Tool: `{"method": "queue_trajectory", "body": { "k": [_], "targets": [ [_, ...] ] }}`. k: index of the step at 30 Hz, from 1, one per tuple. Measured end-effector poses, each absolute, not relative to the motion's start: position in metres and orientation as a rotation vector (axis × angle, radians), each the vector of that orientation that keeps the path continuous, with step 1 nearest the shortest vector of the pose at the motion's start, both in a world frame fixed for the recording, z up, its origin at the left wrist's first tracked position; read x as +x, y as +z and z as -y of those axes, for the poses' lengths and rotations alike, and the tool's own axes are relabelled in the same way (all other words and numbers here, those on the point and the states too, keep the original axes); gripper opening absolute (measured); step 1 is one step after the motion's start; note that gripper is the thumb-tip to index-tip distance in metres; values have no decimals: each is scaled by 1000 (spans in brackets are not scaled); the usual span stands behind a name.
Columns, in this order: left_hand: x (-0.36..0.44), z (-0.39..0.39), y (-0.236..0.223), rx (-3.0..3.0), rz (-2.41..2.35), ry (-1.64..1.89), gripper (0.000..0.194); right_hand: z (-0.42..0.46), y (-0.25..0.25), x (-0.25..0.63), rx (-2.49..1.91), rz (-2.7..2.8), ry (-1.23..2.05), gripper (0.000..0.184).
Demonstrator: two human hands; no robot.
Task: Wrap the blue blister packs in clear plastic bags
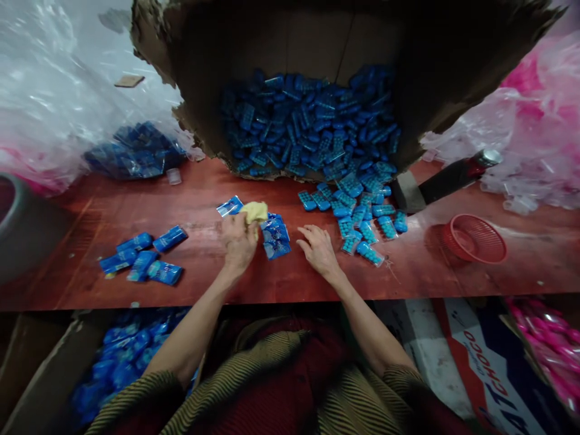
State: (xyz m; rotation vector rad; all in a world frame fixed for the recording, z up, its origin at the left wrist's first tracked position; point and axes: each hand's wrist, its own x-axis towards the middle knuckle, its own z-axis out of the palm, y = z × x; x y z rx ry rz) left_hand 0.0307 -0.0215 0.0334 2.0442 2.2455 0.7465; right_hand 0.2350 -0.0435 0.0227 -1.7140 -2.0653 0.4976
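Observation:
My left hand (239,240) has its fingers closed on a yellow cloth (255,212). Under the cloth's left side shows a blue printed packet (230,206), lying flat. Just right of the cloth are some overlapping flat blue printed packets (275,236). My right hand (319,249) hovers at their right side, fingers bent and apart, with nothing seen in it. Beyond it, several clear packs of blue beads (352,208) spill from a big heap (308,124) in a torn cardboard box (199,78). Several filled blue packets (142,257) lie to the left.
A red plastic basket (478,238) stands on the red table (217,284) at the right. Behind it leans a dark cylinder with a metal end (490,158). Clear plastic bags (40,78) crowd the back left. Below the front edge are blue packs (127,350) and a printed carton (489,362).

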Motion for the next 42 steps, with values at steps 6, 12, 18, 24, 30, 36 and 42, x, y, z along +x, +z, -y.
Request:
{"method": "queue_trajectory", "body": {
  "k": [6,12,18,24,30,36,42],
  "targets": [
    [83,19,25,2155,-2161,194,27,46,16,232,-1696,2107,523,34],
    [78,30,36,2221,-2209,422,33,53,15,244,-1675,2054,533,34],
    [84,50,21,2393,-1972,210,27,56,13,242,-1653,2065,559,32],
    [68,61,21,2454,-1958,515,26,60,10,254,-1652,2001,524,32],
    [46,68,15,2425,-1864,644,26,53,17,240,-1642,2115,503,32],
    [-17,55,37,1939,-2464,777,37,45,23,212,-1475,2398,436,40],
    [-18,50,35,2000,-2421,680,46,61,19,201,-1411,2573,445,55]
  ]
}}
